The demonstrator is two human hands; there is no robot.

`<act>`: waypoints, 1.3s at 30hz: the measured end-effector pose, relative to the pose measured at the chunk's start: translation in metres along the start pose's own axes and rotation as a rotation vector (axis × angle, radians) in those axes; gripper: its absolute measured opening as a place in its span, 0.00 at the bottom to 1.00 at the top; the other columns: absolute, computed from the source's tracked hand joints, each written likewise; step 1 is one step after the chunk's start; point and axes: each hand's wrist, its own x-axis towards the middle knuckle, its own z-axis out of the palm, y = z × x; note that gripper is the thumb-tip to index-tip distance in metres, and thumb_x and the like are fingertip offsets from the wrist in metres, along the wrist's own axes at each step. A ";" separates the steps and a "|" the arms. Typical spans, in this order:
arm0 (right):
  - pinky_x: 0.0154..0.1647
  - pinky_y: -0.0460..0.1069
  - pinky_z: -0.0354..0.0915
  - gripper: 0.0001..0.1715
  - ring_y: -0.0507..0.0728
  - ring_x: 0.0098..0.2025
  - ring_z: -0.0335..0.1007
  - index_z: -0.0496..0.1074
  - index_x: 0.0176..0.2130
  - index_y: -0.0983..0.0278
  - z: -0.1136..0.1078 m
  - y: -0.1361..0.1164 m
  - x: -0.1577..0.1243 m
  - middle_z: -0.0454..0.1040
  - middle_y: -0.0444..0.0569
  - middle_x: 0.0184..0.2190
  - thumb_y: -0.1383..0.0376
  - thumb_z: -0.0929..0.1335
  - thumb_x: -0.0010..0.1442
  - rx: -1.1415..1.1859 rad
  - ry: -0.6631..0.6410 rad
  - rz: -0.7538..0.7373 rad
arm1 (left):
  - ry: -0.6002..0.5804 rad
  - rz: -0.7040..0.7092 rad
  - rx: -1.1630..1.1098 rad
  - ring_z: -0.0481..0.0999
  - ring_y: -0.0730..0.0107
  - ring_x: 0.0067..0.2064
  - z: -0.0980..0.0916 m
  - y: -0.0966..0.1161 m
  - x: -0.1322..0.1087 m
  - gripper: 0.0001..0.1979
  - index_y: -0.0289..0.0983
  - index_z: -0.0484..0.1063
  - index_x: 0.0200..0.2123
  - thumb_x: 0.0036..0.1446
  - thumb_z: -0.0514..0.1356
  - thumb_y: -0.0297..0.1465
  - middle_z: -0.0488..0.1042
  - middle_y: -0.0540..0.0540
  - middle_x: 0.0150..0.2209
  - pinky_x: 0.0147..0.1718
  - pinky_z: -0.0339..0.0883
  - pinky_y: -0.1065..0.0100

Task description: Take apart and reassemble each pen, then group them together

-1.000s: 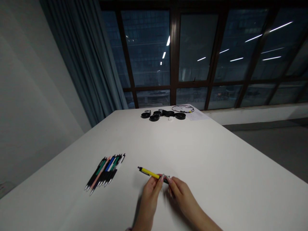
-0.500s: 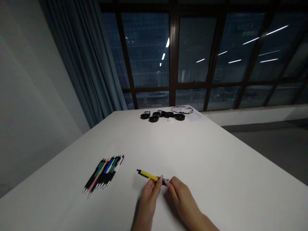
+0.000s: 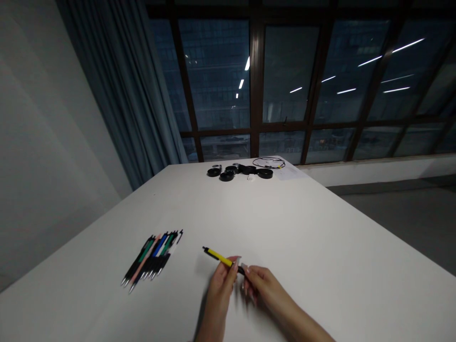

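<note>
A yellow pen with black ends is held slantwise above the near middle of the white table. My left hand pinches its black lower part between thumb and fingers, and the clicker end points to the far left. At the tip end, my right hand is closed with thumb and forefinger on the pen's point; the tip itself is hidden by the fingers. To the left of my hands lies a slanted row of several pens, black, green, pink, blue and white, side by side with their silver tips towards me.
At the table's far end are several black rolls, a small white piece, a coiled black cable and a sheet of paper. A blue curtain and dark windows stand behind; a pale wall is on the left.
My right hand has turned, its lower fingers now showing curled beneath the pen's tip end. The pen's clicker end has risen slightly. The row of pens is unmoved.
</note>
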 end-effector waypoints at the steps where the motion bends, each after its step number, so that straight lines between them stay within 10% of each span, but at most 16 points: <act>1: 0.18 0.45 0.49 0.39 0.47 0.15 0.51 0.63 0.19 0.63 0.001 -0.003 -0.001 0.60 0.40 0.13 0.30 0.62 0.45 0.019 0.007 -0.003 | -0.007 0.000 0.003 0.65 0.73 0.23 0.000 0.001 0.000 0.26 0.35 0.78 0.36 0.37 0.71 0.48 0.67 0.53 0.19 0.31 0.65 0.69; 14: 0.20 0.46 0.45 0.43 0.47 0.13 0.50 0.63 0.15 0.63 0.001 -0.007 -0.004 0.58 0.40 0.10 0.28 0.59 0.47 0.124 0.003 0.001 | -0.029 0.010 -0.021 0.67 0.75 0.24 0.006 0.011 -0.007 0.26 0.36 0.78 0.38 0.36 0.72 0.45 0.79 0.43 0.34 0.32 0.66 0.68; 39: 0.18 0.46 0.50 0.43 0.48 0.14 0.52 0.63 0.16 0.63 0.001 -0.011 -0.003 0.60 0.41 0.13 0.27 0.58 0.45 0.011 0.027 -0.011 | -0.014 0.003 0.001 0.63 0.74 0.21 0.013 0.016 -0.010 0.24 0.36 0.77 0.29 0.33 0.72 0.47 0.66 0.54 0.17 0.27 0.63 0.69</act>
